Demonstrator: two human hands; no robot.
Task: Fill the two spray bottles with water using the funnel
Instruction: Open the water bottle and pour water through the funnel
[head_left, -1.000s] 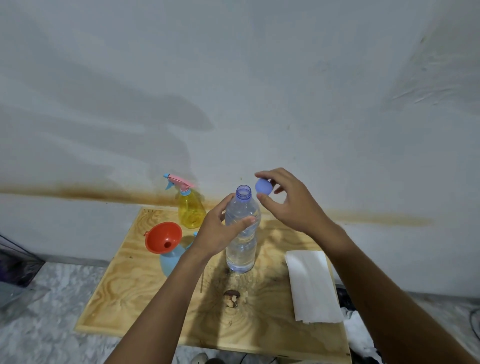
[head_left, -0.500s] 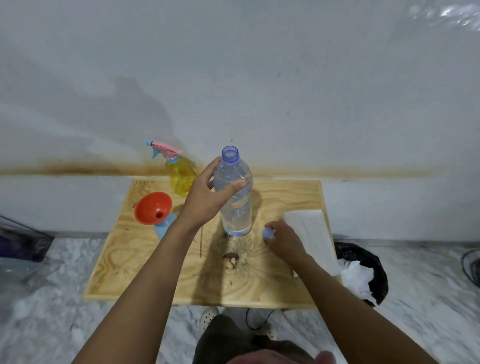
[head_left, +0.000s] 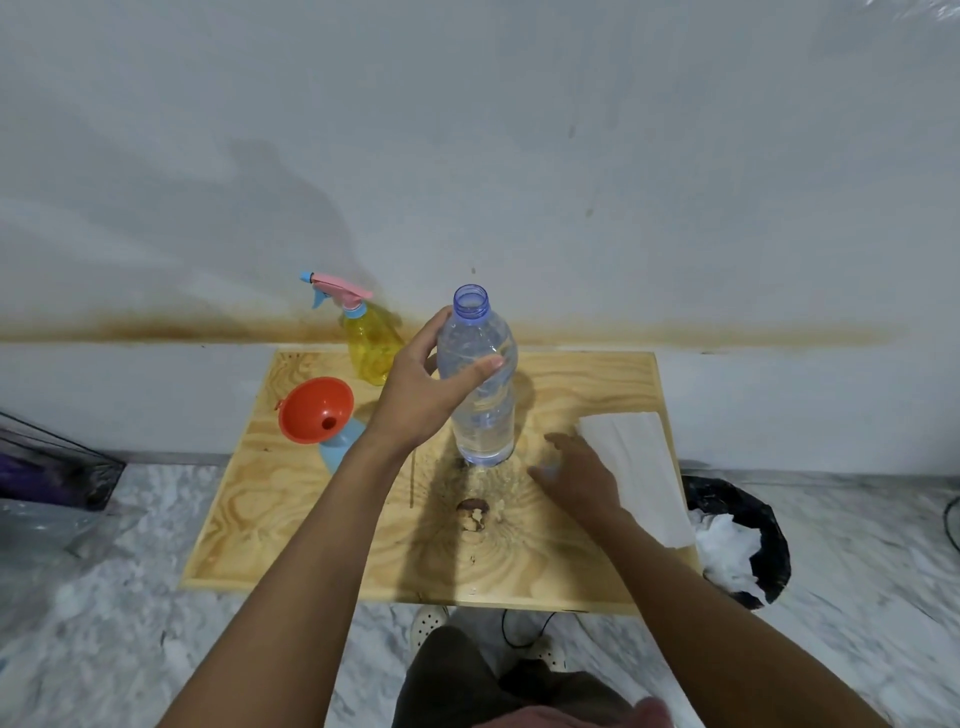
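Stained white wall behind, marbled floor all round.

Wooden counter set against the wall, with a dark knot near its middle.

Bin with a black liner stands on the floor off the counter's right edge, with crumpled white paper in it.

Paper towel, white and flat, lies along the right side of the counter.

Water bottle: clear plastic, upright at the counter's centre, neck uncapped, base on the wood.

Left grip is wrapped round the water bottle's upper body, thumb on the near side and fingers behind.

Right grip is low over the counter, between the water bottle's base and the paper towel. It is motion-blurred (fingers look stretched forward). Whether it is pinching anything or has released, I cannot tell.

Yellow spray bottle stands at the back left by the wall, with its pink and blue trigger head on.

Blue spray bottle stands left of the water bottle, nearer than the yellow one, with no trigger head on it.

Orange funnel is seated in the blue spray bottle's neck, its wide mouth up.

Pale blue cap: a small blur at the right grip's fingertips, on or just above the wood.
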